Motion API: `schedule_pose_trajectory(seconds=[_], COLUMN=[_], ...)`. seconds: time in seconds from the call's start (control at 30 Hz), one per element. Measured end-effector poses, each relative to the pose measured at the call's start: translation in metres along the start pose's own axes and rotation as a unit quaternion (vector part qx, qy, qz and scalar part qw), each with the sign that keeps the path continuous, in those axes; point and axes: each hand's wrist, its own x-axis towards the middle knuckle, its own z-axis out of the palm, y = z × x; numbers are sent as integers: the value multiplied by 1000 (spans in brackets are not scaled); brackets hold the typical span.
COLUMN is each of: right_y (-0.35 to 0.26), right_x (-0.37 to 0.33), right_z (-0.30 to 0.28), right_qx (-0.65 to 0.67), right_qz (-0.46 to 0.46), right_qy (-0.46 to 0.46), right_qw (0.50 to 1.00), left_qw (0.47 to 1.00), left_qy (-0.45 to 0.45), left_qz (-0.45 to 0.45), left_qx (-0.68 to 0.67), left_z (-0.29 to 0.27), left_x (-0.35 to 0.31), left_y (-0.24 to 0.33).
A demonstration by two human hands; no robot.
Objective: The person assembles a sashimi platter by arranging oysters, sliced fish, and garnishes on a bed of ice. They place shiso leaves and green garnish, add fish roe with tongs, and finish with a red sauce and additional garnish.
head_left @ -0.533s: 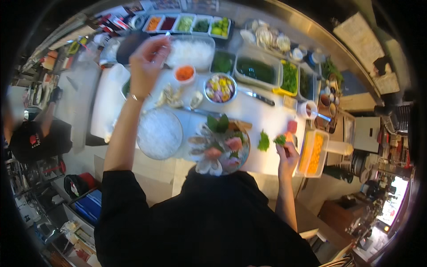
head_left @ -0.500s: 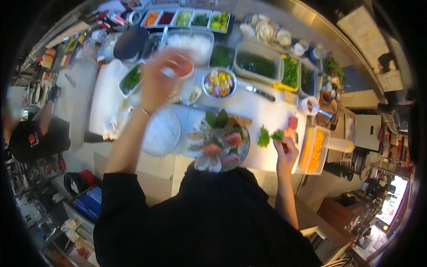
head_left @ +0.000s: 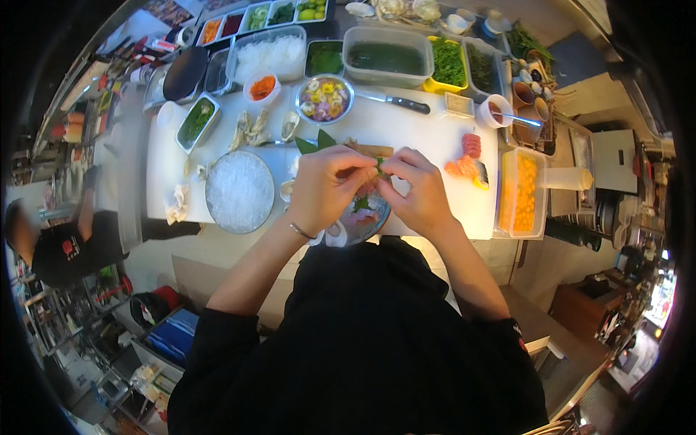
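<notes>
Close together over a round seafood plate [head_left: 371, 230], both my hands are pinched. A jagged green leaf [head_left: 381, 166] shows at the fingertips of my right hand [head_left: 420, 187]. My left hand [head_left: 328, 183] has its thumb and fingers pressed together right beside that leaf; what it grips is hidden. Just under the hands, a second green leaf [head_left: 361, 204] shows above pink slices of fish [head_left: 367, 217]. Oyster shells [head_left: 336, 233] line the plate's left and near sides. Behind my left hand a broad dark leaf [head_left: 316, 143] stands up. My hands cover much of the plate.
Left of the plate is a round dish of crushed ice [head_left: 239, 191]. A knife [head_left: 406, 104] lies behind, beside a bowl of chopped colourful pieces [head_left: 325, 114]. Red and orange fish slices [head_left: 465, 165] and an orange-filled tub [head_left: 520, 212] are at right. A co-worker [head_left: 65, 243] stands far left.
My left hand has come down from near the orange-filled bowl to the plate. My right hand has moved left from the board with a leaf. The leaves on the board are gone from there.
</notes>
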Motion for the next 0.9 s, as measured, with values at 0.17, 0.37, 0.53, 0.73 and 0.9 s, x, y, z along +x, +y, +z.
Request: schedule_pose_trajectory(seconds=[0.17, 0.37, 0.53, 0.73, 0.9], right_y=[38, 67, 134, 323, 426], right_x=[-68, -113, -39, 154, 207], right_z=[-53, -112, -203, -235, -167], right_qx=[-19, -68, -109, -321, -402], right_qz=[220, 236, 182, 79, 146], right_qy=[36, 14, -6, -80, -337], right_qw=[975, 969, 977, 941, 839], left_qw=[905, 788, 864, 949, 959], left_qy=[-246, -269, -243, -65, 81], left_qz=[134, 161, 84, -65, -93], left_qx=[320, 531, 433, 302, 255], left_z=[47, 92, 84, 101, 154], left_x=[1, 0, 5, 18, -5], left_y=[-37, -62, -18, 47, 74])
